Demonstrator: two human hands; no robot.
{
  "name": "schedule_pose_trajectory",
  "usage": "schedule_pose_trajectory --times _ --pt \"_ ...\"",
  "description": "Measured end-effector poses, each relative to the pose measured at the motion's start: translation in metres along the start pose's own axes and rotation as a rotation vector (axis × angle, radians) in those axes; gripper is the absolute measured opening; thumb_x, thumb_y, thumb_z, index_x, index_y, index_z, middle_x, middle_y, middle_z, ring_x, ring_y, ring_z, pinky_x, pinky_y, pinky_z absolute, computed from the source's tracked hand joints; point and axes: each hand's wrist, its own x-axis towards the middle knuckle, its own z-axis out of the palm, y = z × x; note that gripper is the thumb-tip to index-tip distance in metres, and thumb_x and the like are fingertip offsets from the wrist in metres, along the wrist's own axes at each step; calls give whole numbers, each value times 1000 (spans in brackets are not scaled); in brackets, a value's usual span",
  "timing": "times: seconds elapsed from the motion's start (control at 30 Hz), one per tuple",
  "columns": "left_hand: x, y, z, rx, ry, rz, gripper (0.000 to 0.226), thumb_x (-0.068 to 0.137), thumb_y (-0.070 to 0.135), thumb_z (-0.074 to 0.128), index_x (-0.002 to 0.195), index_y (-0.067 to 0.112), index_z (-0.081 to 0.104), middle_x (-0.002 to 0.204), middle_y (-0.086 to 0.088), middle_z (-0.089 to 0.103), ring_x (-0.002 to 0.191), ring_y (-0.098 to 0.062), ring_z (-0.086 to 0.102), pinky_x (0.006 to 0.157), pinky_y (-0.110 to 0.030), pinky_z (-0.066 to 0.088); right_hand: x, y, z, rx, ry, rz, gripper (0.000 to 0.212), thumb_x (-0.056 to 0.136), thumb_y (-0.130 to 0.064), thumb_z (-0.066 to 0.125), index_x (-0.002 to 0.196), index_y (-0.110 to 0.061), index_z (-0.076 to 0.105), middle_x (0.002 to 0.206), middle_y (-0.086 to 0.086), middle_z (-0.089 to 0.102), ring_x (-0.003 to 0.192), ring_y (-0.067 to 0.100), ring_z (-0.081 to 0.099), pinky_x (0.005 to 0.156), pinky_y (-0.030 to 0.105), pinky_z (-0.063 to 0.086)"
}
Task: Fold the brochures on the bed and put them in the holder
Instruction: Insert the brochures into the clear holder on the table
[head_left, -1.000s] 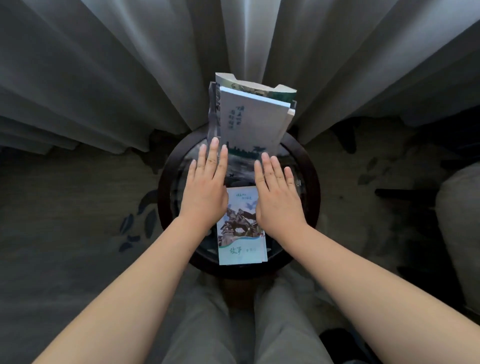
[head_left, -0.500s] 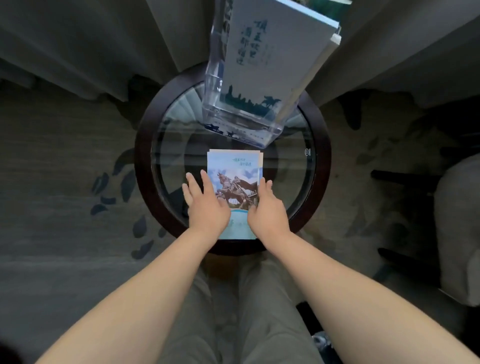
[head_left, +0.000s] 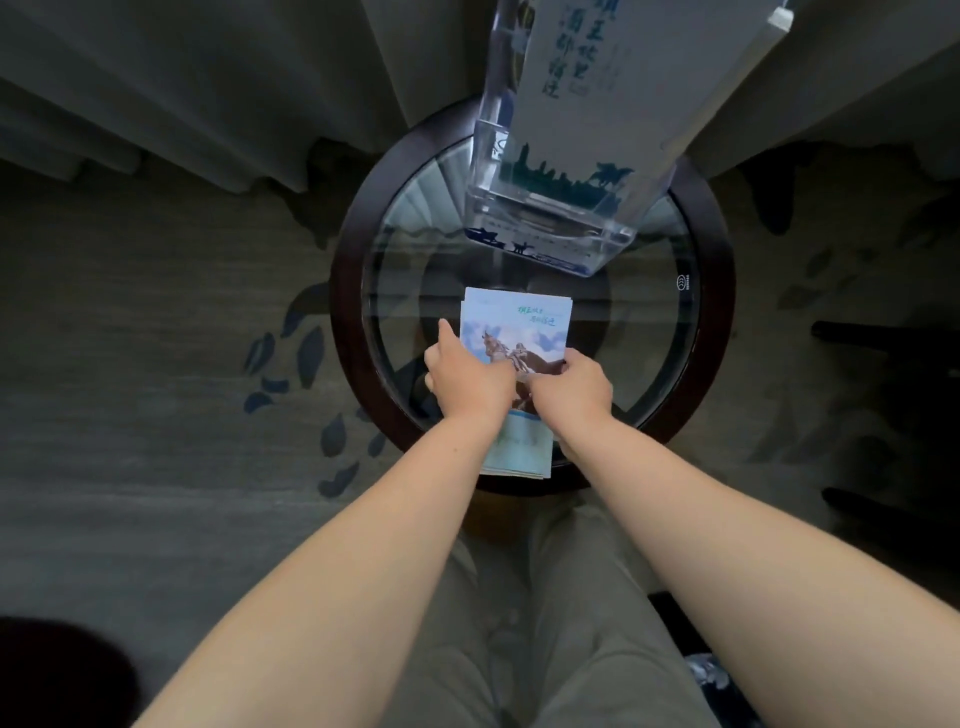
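A light blue folded brochure (head_left: 519, 322) with a horse-and-rider picture lies on the near half of a round glass table (head_left: 353, 322), its near end over the rim. My left hand (head_left: 465, 376) rests on its left edge with the thumb stretched along that side. My right hand (head_left: 576, 387) grips its right edge, fingers curled onto the cover. At the table's far side stands a clear acrylic holder (head_left: 545, 208) with a tall white brochure (head_left: 613, 78) in it.
The table has a dark wooden rim and stands before grey curtains (head_left: 208, 78). A dark carpet with blue leaf shapes (head_left: 291, 358) surrounds it. My legs in khaki trousers (head_left: 545, 623) are below. A dark shape sits at the right (head_left: 872, 338).
The view has tilted down and closer. My hands went from lying flat on the table to drawing back and closing on the brochure's sides near its middle.
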Motion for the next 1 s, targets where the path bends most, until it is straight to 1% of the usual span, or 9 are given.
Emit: schedule_pose_trajectory --times 0.2,0.37,0.47,0.57,0.67,0.8,0.87,0.93,1.0 --pt "12 6 -2 -34 -80 -64 39 90 20 64 128 24 58 132 -4 39 118 -32 56 94 -48 58 6 3 -7 46 26 63 14 98 -21 57 106 -29 66 106 0 73 94 24 71 84 47 62" --pt "11 3 -5 146 -66 5 33 94 27 63 124 21 50 127 -4 46 124 -28 41 102 -50 48 4 -1 -7 49 32 90 24 96 -28 68 119 -23 66 125 6 63 100 25 69 84 45 62" --pt "4 2 -8 158 -79 43 30 94 25 62 112 26 39 105 4 50 113 -29 51 103 -49 43 1 -2 -4 84 34 56 30 92 -21 72 115 -21 53 119 4 64 103 24 67 86 47 61" --pt "-1 6 -14 10 -157 42 32 90 14 61 114 25 43 107 4 62 102 -22 63 96 -52 53 1 -4 -8 141 34 60 30 95 -12 64 115 -21 43 118 6 64 103 25 67 88 49 60" --pt "-5 11 -23 -57 -188 91 36 89 9 56 119 27 46 105 8 61 101 -18 65 83 -43 61 0 -3 -15 143 -6 1 34 97 -11 59 125 -20 43 124 8 64 110 27 66 93 49 58" --pt "-8 17 -39 -35 -114 291 55 81 2 58 126 30 45 99 13 60 101 -16 63 74 -18 51 -6 -9 -30 10 16 -255 25 97 -12 63 120 -22 63 120 0 70 109 20 66 91 32 52" --pt "-13 24 -52 -26 -65 446 76 79 -2 67 139 35 42 111 6 61 106 -10 60 74 -6 48 -11 -17 -38 52 18 -330 31 96 -9 64 123 -25 66 116 -7 72 108 14 66 86 18 49" --pt "-20 34 -65 88 -34 644 87 81 0 71 151 39 35 121 5 53 105 -2 53 83 -10 50 -18 -27 -47 97 46 -399 35 96 -5 64 123 -26 66 108 -14 70 103 8 66 74 1 42" --pt "-26 50 -78 260 13 812 83 86 6 73 154 37 37 117 5 48 99 -3 51 84 -21 53 -27 -39 -58 142 94 -463 36 96 -2 63 122 -28 65 102 -19 67 97 -3 64 69 -4 41"
